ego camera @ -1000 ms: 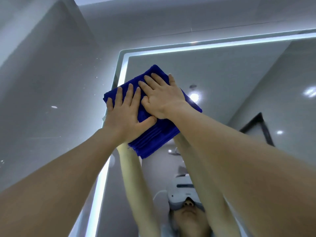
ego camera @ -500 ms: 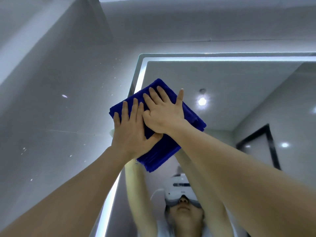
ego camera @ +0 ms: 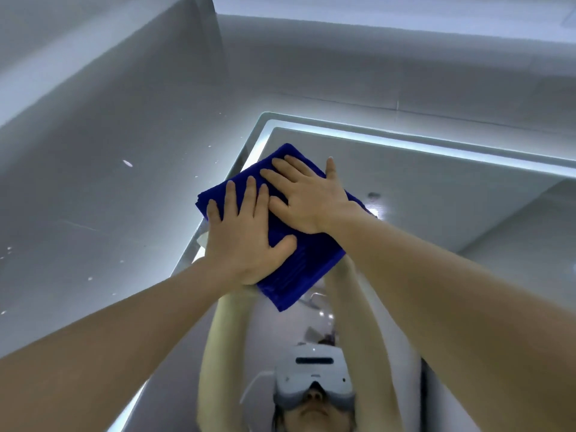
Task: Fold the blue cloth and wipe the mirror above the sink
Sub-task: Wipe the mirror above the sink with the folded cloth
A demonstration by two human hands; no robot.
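**Both palms flat on folded cloth, mirror's upper left corner**

Left hand [ego camera: 246,241]: fingers [ego camera: 231,198] straight, slightly spread, pressed flat on the blue cloth [ego camera: 299,269], thumb splayed right. Right hand [ego camera: 308,201]: also flat with straight fingers [ego camera: 282,165], set just beside the left.

The cloth is a thick folded pad with layered edges showing at its lower end. It sits against the mirror [ego camera: 436,198] at the upper left corner, reaching the lit strip [ego camera: 405,143].

Both forearms cover the lower glass. The reflection shows raised arms and a white headset [ego camera: 314,375]. A grey wall [ego camera: 124,198] stands to the left.

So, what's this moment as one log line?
step: wiping mirror | cloth: folded, top-left corner | left hand: flat on cloth | right hand: flat on cloth
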